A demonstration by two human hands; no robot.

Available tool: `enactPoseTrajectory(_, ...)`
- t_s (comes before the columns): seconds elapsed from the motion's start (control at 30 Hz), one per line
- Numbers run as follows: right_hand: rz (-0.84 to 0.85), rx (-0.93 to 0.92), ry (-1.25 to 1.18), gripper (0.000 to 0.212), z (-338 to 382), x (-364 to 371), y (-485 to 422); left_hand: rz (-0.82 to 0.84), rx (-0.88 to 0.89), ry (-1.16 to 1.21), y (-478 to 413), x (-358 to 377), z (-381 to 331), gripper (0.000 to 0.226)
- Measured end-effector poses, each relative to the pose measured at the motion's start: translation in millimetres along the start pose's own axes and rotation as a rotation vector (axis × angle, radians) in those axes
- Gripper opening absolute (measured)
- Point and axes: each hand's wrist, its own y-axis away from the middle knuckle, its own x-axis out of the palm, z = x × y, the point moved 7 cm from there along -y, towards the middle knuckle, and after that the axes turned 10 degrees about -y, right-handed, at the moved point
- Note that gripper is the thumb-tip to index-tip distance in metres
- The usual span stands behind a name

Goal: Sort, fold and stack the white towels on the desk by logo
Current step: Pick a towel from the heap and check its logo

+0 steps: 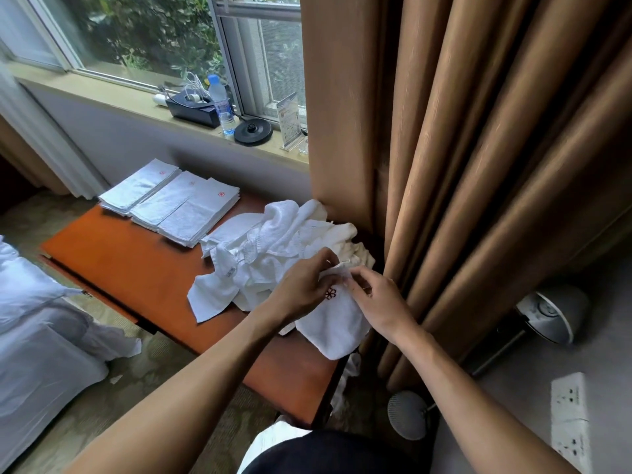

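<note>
White terry towel with dark red flower logo, pinched at its top edge by left hand and right hand, draped at their 6 o'clock over orange wooden desk

Three folded towel stacks are counted at ten o'clock, one loose towel heap centrally, one held towel at six o'clock.

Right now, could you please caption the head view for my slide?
Left hand and right hand hold a towel at the desk, beside the loose pile and folded stacks.
</note>
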Motion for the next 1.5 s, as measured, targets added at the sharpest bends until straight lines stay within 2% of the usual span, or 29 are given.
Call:
enactPoseTrajectory(0.13,-0.002,-0.008,-0.023,0.016,-3,6,-4,0.003,-0.069,-0.028,2,-1,10,0.025)
enactPoseTrajectory(0.33,-0.044,0.058,-0.044,0.013,-11,6,-11,-0.008,-0.169,-0.093,20,-7,31,0.014)
enactPoseTrajectory(0.53,0.059,0.067,-0.044,0.016,-8,33,-21,-0.043,-0.276,-0.12,41,-18,41,0.011)
enactPoseTrajectory(0.6,0.097,0.047,-0.062,0.01,-3,47,-23,-0.07,-0.337,-0.125,51,-27,48,0.011)
enactPoseTrajectory(0.7,0.188,0.016,-0.091,0.006,5,74,-28,-0.105,-0.408,-0.143,67,-41,62,0.011)
enactPoseTrajectory(0.93,0.336,-0.179,0.046,0.014,31,151,-43,-0.155,-0.659,-0.115,131,-68,108,0.012)
enactPoseTrajectory(1.03,0.404,-0.164,0.009,0.022,39,187,-41,-0.158,-0.75,-0.103,165,-83,132,0.011)
enactPoseTrajectory(1.17,0.485,-0.074,-0.029,0.015,40,238,-45,-0.204,-0.856,-0.122,211,-109,168,0.002)
enactPoseTrajectory(1.27,0.527,-0.02,-0.058,0.018,46,269,-48,-0.261,-0.91,-0.121,238,-121,189,0.006)
enactPoseTrajectory(1.5,0.599,-0.044,-0.03,0.021,61,364,-46,-0.436,-1.029,0.008,308,-147,260,0.015)
